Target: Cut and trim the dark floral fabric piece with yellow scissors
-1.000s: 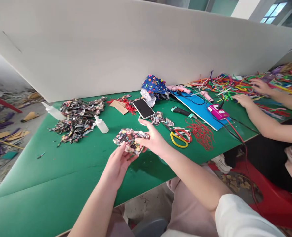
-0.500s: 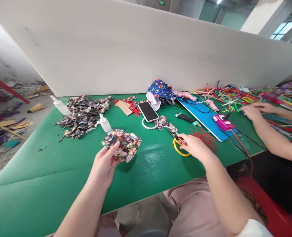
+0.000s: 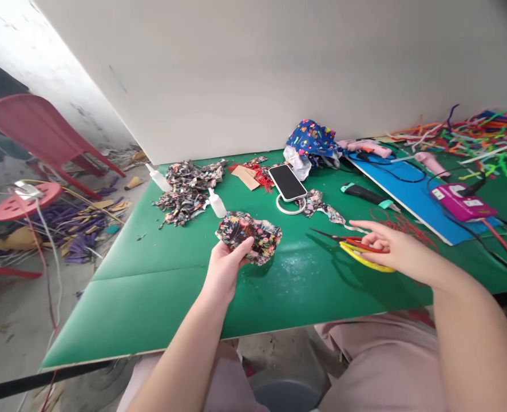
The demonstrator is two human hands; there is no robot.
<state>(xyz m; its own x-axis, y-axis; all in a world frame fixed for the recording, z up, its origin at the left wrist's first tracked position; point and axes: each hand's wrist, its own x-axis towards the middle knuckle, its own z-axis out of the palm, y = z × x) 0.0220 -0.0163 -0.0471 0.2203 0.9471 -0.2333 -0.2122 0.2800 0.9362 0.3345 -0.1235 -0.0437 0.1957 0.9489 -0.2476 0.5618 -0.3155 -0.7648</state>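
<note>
Pinched between thumb and fingers, a piece of dark floral fabric [image 3: 257, 237] is held in my left hand [image 3: 230, 263] over the table's middle. My right hand [image 3: 401, 249] grips scissors [image 3: 356, 249] with red and yellow handles, the blades pointing left toward the fabric but apart from it. Its index finger is stretched out past the handles. Beyond the scissors lie floral scraps [image 3: 322, 207], partly under a phone [image 3: 287, 182] with a white ring. A small squeeze bottle [image 3: 217, 203] stands just behind the fabric, near a heap of floral scraps [image 3: 189, 189].
A utility knife [image 3: 367, 195], red threads [image 3: 401, 226], a blue board [image 3: 403, 191] and a magenta power box [image 3: 462, 203] with cables lie to the right. Blue patterned cloth [image 3: 313, 140] rests against the white partition [image 3: 253, 74]. A red chair [image 3: 43, 126] stands left of the green table [image 3: 150, 309].
My view has turned left, taking the co-worker's hands out of sight. The scissors have been lifted off the table in my right hand. My left hand still holds the floral fabric.
</note>
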